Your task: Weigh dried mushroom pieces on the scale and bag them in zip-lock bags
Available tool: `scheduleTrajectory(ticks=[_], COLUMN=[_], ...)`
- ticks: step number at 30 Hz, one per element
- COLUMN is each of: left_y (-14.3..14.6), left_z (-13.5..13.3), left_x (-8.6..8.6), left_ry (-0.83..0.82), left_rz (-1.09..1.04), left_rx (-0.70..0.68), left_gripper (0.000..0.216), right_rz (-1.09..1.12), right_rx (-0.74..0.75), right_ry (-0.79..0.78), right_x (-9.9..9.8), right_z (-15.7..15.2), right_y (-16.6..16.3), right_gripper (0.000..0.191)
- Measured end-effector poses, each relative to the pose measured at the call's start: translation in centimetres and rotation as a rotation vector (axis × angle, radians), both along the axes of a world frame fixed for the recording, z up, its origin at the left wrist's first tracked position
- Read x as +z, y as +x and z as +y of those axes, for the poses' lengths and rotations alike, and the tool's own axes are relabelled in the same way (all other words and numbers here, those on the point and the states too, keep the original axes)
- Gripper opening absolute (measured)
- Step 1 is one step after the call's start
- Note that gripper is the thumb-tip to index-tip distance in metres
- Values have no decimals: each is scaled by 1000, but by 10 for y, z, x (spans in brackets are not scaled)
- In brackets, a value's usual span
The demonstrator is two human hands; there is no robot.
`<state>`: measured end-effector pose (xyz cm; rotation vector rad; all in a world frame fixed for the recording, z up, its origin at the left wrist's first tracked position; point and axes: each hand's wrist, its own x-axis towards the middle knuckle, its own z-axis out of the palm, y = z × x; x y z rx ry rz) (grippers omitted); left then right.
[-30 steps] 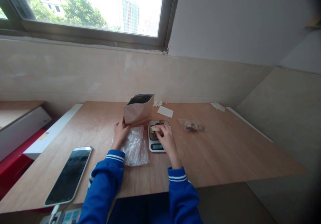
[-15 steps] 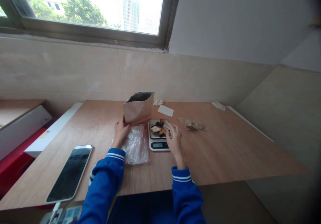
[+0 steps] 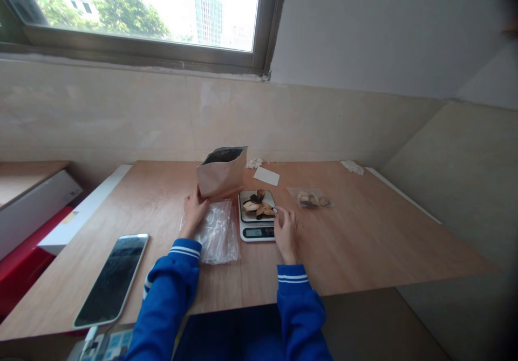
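Note:
A digital kitchen scale carries several dried slices, cream, brown and near black, perhaps dried mushroom. At its right edge is my right hand, fingers bent and tips together; whatever lies between them, if anything, is too small to make out. My left hand has its fingers closed at the lower left corner of a brown paper pouch, which stands upright with its mouth open. Under and beside that hand lies a stack of clear zip bags, left of the scale.
A filled clear bag of similar slices lies right of the scale. Behind it are a white card and crumpled tissue. A phone with a cable lies at front left. More tissue sits near the back wall.
My right hand has drawn back from over the slices to the scale's right edge, its fingers coming together. My left hand and the pouch stay put; the view has shifted slightly.

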<state>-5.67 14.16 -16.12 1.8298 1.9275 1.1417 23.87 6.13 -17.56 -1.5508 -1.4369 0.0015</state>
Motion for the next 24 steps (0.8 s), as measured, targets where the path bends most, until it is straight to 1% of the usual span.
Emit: scheduleTrajectory(ticks=[5,8,11,15,17,21,24], left_y=[0,0,-1,-1,-1,-1,0], left_z=[1,2,3,4,4,2,2], left_x=[-1,-3,-4,-4,-4,-3,-2], left_ry=[4,14,12,-9,-9,-8,-15], left_rz=[-1,-9,-3,6,6,-2,-8], left_rx=[0,-2,1,3,-2,-1,2], left_gripper=[40,41,42,42,44,43,43], right_rz=[22,19,-36,-155,-200,-210,-160], right_rx=[11,24,72,107,121,150,137], right_ry=[12,35,38,-20,-51,-93,-102], right_x=[1,6,19,39,45,46,43], right_z=[-2,-2,3,15,21,28,29], right_y=[0,-5,-16,-34,-38,-39,-36], right_gripper=[29,29,30,29,26,18,18])
